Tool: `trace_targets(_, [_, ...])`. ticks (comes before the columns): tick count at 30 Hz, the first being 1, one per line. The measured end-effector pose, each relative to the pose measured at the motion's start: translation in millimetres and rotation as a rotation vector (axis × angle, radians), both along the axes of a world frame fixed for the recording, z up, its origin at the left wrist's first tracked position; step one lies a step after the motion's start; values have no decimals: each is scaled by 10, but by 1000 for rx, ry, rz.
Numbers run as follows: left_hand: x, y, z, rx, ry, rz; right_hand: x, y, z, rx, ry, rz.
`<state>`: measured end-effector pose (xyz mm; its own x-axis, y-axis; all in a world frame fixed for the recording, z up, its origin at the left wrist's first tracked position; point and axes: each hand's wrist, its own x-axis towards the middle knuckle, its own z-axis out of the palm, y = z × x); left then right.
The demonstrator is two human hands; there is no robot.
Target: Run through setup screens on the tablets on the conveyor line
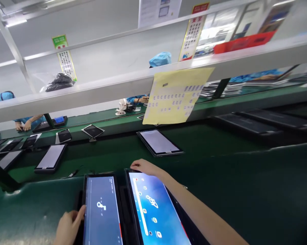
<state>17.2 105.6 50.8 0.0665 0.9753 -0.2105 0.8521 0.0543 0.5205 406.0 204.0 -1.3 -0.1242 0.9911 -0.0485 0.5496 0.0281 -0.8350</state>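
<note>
Two tablets with lit screens lie side by side in front of me. The left tablet point(102, 221) shows a dark blue-grey screen with a white key-like icon. A bright blue home screen with app icons fills the right tablet point(155, 207). My left hand point(69, 223) grips the left tablet's left edge, thumb at the rim and the other fingers partly hidden. Reaching across the right tablet, my right hand point(143, 166) holds its far upper edge with bent fingers; the fingertips are partly hidden. A red mark shows on each tablet's right side.
Beyond a raised green ledge, more tablets point(159, 141) rest on the green bench, several in dark trays point(247, 124). A yellow sheet point(177, 95) hangs from the white shelf point(104, 83). Co-workers in blue caps point(160, 59) sit opposite. A red bin point(242, 42) stands on the shelf.
</note>
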Motion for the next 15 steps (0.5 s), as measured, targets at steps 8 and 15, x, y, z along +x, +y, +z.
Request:
trace_targets(8, [653, -277, -266, 303, -95, -433, 134, 76, -128, -105, -11, -14])
trace_targets(15, [1219, -606, -1273, 616, 57, -636, 124, 33, -212, -90, 14, -108])
